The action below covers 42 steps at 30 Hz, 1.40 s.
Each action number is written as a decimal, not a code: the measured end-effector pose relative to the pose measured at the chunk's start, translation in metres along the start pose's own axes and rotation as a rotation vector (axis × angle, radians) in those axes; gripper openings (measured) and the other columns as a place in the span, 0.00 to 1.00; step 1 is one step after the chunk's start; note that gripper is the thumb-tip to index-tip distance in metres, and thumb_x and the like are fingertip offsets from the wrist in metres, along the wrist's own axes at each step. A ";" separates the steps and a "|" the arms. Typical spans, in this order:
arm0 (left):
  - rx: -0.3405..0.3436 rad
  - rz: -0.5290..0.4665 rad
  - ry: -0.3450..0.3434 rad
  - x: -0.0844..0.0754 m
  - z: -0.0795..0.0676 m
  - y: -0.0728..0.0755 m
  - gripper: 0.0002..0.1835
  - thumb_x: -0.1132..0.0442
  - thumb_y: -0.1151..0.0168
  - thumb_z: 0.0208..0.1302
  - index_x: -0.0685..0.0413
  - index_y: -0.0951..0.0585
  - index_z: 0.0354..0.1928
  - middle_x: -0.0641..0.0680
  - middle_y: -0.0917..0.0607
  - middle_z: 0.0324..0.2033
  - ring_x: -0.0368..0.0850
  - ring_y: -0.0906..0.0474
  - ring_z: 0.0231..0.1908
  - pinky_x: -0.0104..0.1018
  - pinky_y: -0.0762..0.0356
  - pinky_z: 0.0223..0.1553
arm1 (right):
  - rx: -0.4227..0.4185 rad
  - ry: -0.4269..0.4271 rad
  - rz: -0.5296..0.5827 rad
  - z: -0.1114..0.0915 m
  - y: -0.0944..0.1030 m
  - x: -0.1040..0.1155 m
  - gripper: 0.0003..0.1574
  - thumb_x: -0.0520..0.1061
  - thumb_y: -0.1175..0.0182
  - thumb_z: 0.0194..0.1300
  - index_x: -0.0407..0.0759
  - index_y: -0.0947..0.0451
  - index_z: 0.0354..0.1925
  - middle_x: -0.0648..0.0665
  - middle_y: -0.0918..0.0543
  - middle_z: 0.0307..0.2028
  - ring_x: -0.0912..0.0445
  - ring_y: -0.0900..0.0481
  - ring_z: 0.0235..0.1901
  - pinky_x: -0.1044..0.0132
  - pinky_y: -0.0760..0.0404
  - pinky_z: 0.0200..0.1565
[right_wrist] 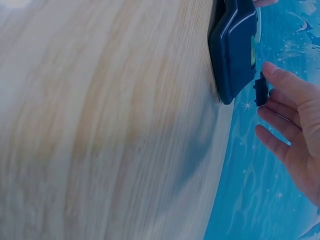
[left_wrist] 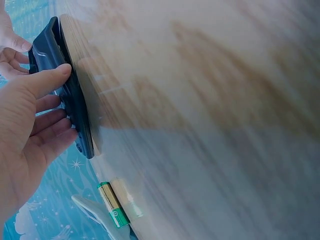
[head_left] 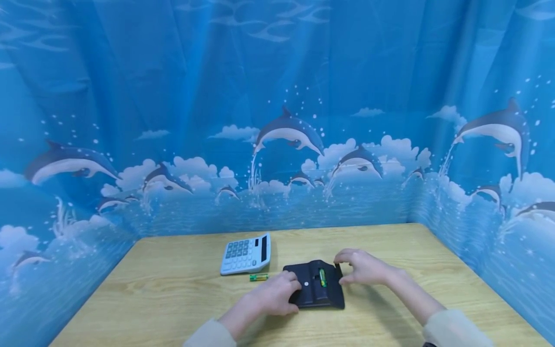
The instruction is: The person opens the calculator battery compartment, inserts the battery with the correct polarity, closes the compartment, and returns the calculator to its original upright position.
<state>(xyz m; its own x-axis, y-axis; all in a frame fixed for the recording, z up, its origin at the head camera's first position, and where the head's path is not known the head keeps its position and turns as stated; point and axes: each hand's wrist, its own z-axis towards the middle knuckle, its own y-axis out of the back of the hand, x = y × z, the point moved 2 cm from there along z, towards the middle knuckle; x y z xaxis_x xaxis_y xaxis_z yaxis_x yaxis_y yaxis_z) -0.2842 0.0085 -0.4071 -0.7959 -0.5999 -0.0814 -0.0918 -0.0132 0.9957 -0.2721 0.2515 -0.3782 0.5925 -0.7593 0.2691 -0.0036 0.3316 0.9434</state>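
Note:
A black calculator (head_left: 310, 300) lies back side up on the table, its battery slot uncovered. A green and gold battery (head_left: 323, 278) sits in that slot. My left hand (head_left: 276, 293) grips the calculator's left edge between thumb and fingers, as the left wrist view shows. Just off its right side, my right hand (head_left: 364, 267) pinches a small black battery cover (right_wrist: 261, 90) between thumb and fingers. In the right wrist view the cover is apart from the calculator. Another green and gold battery (left_wrist: 114, 205) lies loose on the table, left of the calculator.
A light blue calculator (head_left: 243, 255) stands tilted, keys up, behind the loose battery. The wooden table (head_left: 165, 289) is bounded at the back and sides by a blue dolphin-print curtain (head_left: 208, 202).

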 end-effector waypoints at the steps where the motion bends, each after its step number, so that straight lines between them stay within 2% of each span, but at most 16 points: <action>1: 0.001 -0.002 0.002 0.000 0.000 0.000 0.23 0.48 0.32 0.53 0.47 0.21 0.50 0.44 0.24 0.44 0.36 0.30 0.45 0.30 0.28 0.48 | 0.001 0.002 0.002 0.001 -0.001 0.001 0.29 0.47 0.30 0.49 0.32 0.23 0.47 0.40 0.21 0.46 0.45 0.23 0.45 0.55 0.23 0.46; 8: 0.003 -0.004 0.002 0.000 0.001 0.000 0.23 0.47 0.33 0.53 0.47 0.21 0.50 0.44 0.24 0.44 0.35 0.30 0.44 0.29 0.28 0.47 | 0.013 0.006 0.016 0.008 -0.005 0.004 0.28 0.47 0.29 0.49 0.34 0.23 0.47 0.41 0.21 0.46 0.47 0.23 0.46 0.57 0.22 0.45; 20: -0.004 -0.002 -0.002 0.000 0.002 0.000 0.23 0.47 0.32 0.52 0.47 0.20 0.50 0.44 0.24 0.43 0.35 0.30 0.43 0.30 0.28 0.47 | 0.054 0.009 0.032 0.017 -0.007 0.015 0.29 0.49 0.30 0.50 0.37 0.23 0.48 0.41 0.22 0.48 0.47 0.24 0.48 0.54 0.25 0.49; 27: -0.009 0.010 -0.011 0.000 0.002 0.000 0.24 0.47 0.32 0.52 0.47 0.20 0.49 0.44 0.23 0.42 0.34 0.30 0.43 0.29 0.28 0.46 | 0.047 0.004 0.035 0.020 -0.009 0.016 0.28 0.49 0.30 0.48 0.37 0.22 0.47 0.43 0.22 0.47 0.47 0.24 0.47 0.53 0.25 0.49; 34: -0.010 0.019 -0.014 0.000 0.001 0.000 0.24 0.47 0.32 0.52 0.47 0.20 0.50 0.44 0.23 0.43 0.35 0.29 0.44 0.29 0.28 0.47 | 0.037 0.036 0.011 0.024 -0.013 0.020 0.27 0.48 0.30 0.49 0.36 0.22 0.46 0.42 0.21 0.46 0.47 0.24 0.47 0.54 0.26 0.50; 42: -0.014 0.019 -0.025 0.000 0.001 0.000 0.24 0.47 0.32 0.52 0.47 0.20 0.49 0.45 0.23 0.42 0.35 0.30 0.43 0.29 0.28 0.46 | 0.078 0.003 0.023 0.030 -0.015 0.022 0.25 0.49 0.31 0.51 0.38 0.21 0.46 0.44 0.22 0.46 0.49 0.24 0.48 0.56 0.25 0.50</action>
<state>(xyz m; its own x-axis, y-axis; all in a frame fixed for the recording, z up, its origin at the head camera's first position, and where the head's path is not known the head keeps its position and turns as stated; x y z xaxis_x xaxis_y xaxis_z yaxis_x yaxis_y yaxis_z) -0.2850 0.0094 -0.4070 -0.8123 -0.5798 -0.0635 -0.0685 -0.0133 0.9976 -0.2833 0.2131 -0.3808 0.5943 -0.7500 0.2903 -0.0802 0.3040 0.9493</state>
